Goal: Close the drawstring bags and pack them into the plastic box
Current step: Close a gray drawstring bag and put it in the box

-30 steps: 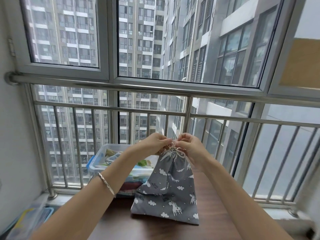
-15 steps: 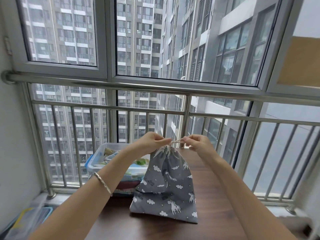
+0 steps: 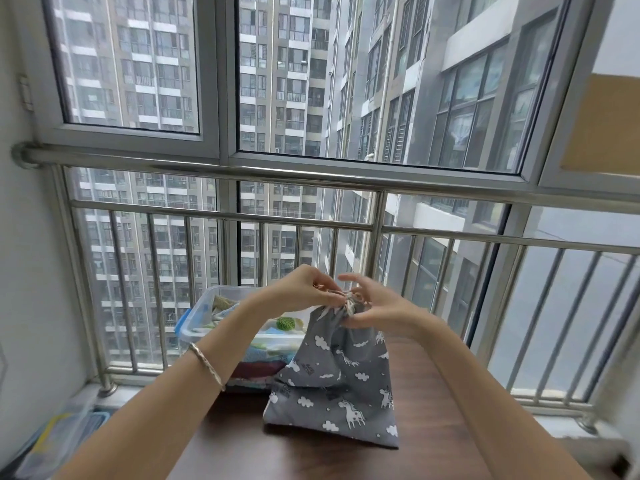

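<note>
By a barred window, a grey bag (image 3: 339, 379) stands on the brown desk (image 3: 433, 382), just beside the plastic box (image 3: 199, 311) on its left. The left grip (image 3: 301, 289) pinches the cord (image 3: 350, 299) at its gathered neck. The right grip (image 3: 381, 308), forefinger straight, pinches the neck itself.

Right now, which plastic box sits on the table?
The clear blue-latched box behind the grey unicorn drawstring bag, holding fabric items; the other plastic container lies on the floor, lower left.
</note>
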A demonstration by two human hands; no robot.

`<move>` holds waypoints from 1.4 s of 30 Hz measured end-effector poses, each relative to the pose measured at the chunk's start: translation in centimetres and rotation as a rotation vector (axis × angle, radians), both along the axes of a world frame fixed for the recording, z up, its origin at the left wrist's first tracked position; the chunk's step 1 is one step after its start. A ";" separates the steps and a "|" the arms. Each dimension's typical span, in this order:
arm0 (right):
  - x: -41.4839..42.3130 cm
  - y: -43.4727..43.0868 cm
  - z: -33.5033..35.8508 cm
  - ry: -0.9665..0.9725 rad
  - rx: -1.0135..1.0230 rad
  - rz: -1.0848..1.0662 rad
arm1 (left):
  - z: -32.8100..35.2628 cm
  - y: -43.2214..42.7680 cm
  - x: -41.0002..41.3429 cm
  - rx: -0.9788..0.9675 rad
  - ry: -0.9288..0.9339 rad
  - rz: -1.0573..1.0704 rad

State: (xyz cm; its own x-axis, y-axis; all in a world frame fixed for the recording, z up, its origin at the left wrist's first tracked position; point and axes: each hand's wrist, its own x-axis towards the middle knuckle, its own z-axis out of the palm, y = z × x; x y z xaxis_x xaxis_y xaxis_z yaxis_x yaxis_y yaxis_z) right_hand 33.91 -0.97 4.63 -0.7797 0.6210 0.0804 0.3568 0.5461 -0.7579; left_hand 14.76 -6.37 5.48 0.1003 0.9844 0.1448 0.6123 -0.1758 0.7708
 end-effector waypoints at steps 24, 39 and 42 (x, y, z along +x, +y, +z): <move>-8.8 2.4 13.6 1.268 -0.668 -0.002 | -4.0 0.9 -6.6 -0.325 -0.880 0.075; -4.3 10.5 3.3 0.514 -0.290 -0.581 | -5.0 0.8 -15.8 -0.042 -0.271 0.517; -4.7 9.7 -0.5 0.242 -0.182 -0.538 | -5.6 0.2 -16.3 -0.085 0.236 0.486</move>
